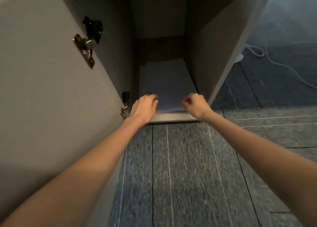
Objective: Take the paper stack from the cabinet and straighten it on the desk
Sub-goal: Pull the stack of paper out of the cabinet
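Both bare forearms reach over the carpet (180, 166) into the open cabinet (212, 43). Left hand (145, 106) and right hand (195, 104), fingers curled, rest on the paper stack's (167, 82) near edge, on the cabinet floor; whether they grip, I cannot tell.

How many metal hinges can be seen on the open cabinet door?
2. One hinge sits high on the door's inner side; the other hinge sits low, beside the left hand. More may be hidden above the picture.
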Demonstrator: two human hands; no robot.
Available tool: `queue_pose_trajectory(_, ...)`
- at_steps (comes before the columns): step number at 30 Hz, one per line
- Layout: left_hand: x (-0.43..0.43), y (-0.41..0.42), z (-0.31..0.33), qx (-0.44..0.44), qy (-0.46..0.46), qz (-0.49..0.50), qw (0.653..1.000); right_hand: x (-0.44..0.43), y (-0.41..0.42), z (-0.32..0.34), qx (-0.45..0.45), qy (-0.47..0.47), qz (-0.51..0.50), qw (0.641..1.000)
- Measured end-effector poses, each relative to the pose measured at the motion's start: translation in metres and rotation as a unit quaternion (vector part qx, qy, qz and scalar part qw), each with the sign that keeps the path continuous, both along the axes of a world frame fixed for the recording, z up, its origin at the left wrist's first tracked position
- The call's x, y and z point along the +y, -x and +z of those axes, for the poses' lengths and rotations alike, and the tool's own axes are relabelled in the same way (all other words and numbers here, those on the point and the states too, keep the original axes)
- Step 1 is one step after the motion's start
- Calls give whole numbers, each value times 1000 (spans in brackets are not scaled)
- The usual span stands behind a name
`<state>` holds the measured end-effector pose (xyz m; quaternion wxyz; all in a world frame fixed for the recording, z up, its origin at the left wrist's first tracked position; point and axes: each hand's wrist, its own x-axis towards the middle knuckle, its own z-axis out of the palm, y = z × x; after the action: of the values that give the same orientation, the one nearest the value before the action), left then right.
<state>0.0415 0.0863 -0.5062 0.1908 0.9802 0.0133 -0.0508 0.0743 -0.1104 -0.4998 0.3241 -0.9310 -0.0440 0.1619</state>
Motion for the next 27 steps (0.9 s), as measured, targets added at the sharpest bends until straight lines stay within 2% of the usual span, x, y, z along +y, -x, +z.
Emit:
queue_pose_trajectory(4, -1, -27, -36, 43, -5, 28, 999, 1, -36, -32, -26, 58, -9, 998)
queue_pose_trajectory(11, 2, -51, -77, 145, -25, 153, 977, 13, -78, -78, -25, 139, -62, 988)
queue_pose_trajectory(14, -2, -55, -81, 99, -122, 168, 973, 20, -84, -87, -23, 163, -62, 984)
queue_pose_trajectory(16, -3, -63, -82, 70, -153, 176, 970, 23, -84, -93, -35, 182, -46, 982)
queue_pose_trajectory(20, 4, -81, -83, 98, -83, 236, 963, 19, -84, -99, -60, 195, -41, 978)
queue_pose_trajectory(23, 16, -92, -90, 122, 5, 280, 952, 16, -86, -101, -72, 194, -36, 978)
queue_pose_trajectory(25, 18, -95, -88, 134, 70, 283, 947, 17, -87, -102, -70, 197, -35, 977)
queue_pose_trajectory(27, 19, -96, -82, 145, 89, 273, 947, 18, -85, -101, -66, 205, -39, 976)
